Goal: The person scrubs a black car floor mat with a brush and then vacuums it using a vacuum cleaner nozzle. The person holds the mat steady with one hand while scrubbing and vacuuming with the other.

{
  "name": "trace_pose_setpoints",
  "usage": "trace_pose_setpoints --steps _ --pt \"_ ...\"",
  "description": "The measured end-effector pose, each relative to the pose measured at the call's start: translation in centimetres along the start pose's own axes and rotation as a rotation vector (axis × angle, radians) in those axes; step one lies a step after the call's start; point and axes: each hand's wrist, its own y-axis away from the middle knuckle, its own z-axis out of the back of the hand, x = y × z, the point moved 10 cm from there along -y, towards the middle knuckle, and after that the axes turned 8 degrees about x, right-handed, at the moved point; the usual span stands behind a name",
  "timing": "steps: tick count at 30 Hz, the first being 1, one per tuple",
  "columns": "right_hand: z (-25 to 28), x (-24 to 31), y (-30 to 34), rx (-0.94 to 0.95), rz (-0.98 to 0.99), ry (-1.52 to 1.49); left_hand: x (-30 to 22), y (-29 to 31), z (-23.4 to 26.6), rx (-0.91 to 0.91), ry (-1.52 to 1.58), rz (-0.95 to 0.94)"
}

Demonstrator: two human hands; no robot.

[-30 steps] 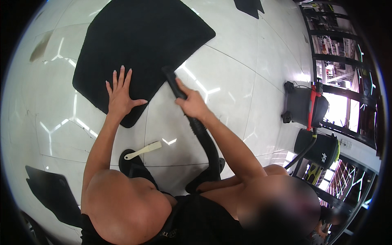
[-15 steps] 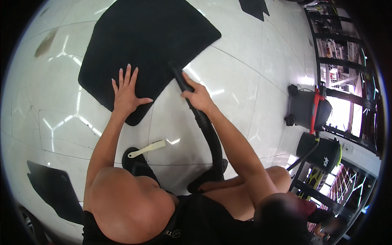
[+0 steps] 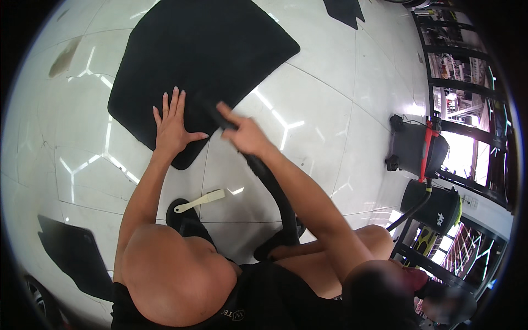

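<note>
A black carpet car mat (image 3: 203,49) lies flat on the shiny tiled floor in front of me. My left hand (image 3: 172,129) rests open on its near left part, fingers spread and thumb out to the right. My right hand (image 3: 247,135) is wrapped round a black vacuum hose (image 3: 274,190), near its nozzle end. The nozzle (image 3: 212,110) lies over the mat, right of my left hand; dark on dark, its tip is hard to make out. The hose bends back toward my right foot. By my left foot is a cream-handled brush (image 3: 199,201).
Another dark mat (image 3: 77,256) lies at the lower left near a car wheel (image 3: 37,297), and one more dark mat (image 3: 344,12) at the top. A black vacuum machine (image 3: 432,206) and a dark wheeled bin (image 3: 415,146) with a red bar stand at the right.
My right hand has moved left with the hose, bringing the nozzle further over the mat. My left hand stays in place on the mat.
</note>
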Motion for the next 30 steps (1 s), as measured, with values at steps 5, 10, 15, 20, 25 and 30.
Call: trace_pose_setpoints --steps 5,10,15,20,25,30 --pt "-4.7 3.8 0.6 0.280 -0.064 0.264 0.6 0.5 0.0 -0.056 0.034 -0.012" --pt "-0.2 0.7 0.4 -0.100 -0.254 -0.198 0.4 0.4 -0.1 -0.064 0.038 -0.053" --pt "-0.6 0.2 1.5 0.043 0.026 0.105 0.0 0.2 -0.4 -0.073 0.043 -0.052" --pt "-0.7 0.4 4.4 0.112 -0.095 0.054 1.2 0.8 -0.2 -0.056 -0.021 -0.029" --pt "0.9 -3.1 6.4 0.087 -0.247 -0.054 0.7 0.4 -0.1 0.002 -0.079 0.005" --pt "-0.1 -1.5 7.2 0.177 -0.226 0.138 1.1 0.6 -0.3 0.002 -0.078 0.003"
